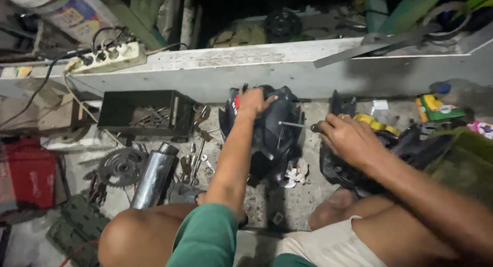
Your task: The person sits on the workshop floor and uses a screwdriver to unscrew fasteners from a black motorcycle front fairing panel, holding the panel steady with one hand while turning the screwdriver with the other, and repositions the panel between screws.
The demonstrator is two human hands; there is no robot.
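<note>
Black plastic cover (pixel 272 133): clasped on top by left hand (pixel 252 101).
Screwdriver (pixel 295 125): clenched in right hand (pixel 345 137).
Black metal box (pixel 146 113): loose hardware inside, indistinct.

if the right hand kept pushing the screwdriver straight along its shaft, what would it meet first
The right hand points its screwdriver leftward, and the tip already looks to be at the black plastic cover that the left hand steadies. Depth at the tip is unclear.
</note>
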